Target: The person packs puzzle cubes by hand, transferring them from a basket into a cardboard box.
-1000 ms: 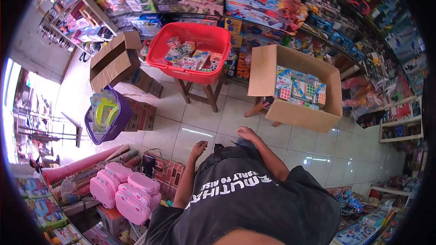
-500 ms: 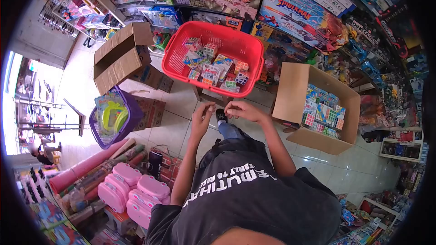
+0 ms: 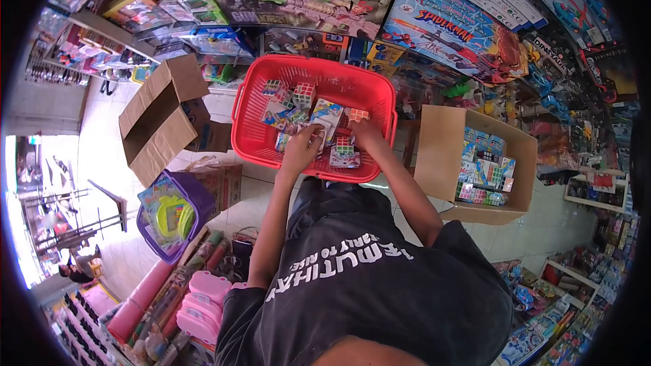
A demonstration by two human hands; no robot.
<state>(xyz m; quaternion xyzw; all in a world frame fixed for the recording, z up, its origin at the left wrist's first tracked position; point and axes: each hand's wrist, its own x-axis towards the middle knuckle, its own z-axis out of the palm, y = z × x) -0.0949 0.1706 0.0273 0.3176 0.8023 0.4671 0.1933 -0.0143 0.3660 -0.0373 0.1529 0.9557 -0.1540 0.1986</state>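
A red plastic basket [image 3: 245,105] holds several puzzle cubes in printed clear wrappers. My left hand [image 3: 303,149] reaches over the basket's near rim, its fingers bent and apart above the wrapped cubes in the middle. My right hand [image 3: 368,135] is inside the basket's right part, with fingertips against or beside a cube with an orange face [image 3: 358,116]. Its fingers are partly hidden, so a grip cannot be made out. Between the hands lies a cube with a green face [image 3: 344,144]. Farther back sits a cube with red and white squares [image 3: 304,94].
At right, an open cardboard box [image 3: 439,152] contains several packaged cubes. Another open carton [image 3: 159,118] stands at left, above a purple basket [image 3: 203,207] with green items. Boxed toys [image 3: 305,3] line the back; pink cases [image 3: 200,308] are at lower left.
Both hands have moved forward from in front of the red basket to inside it, over the cubes. My body is closer to the basket, and the view has shifted.
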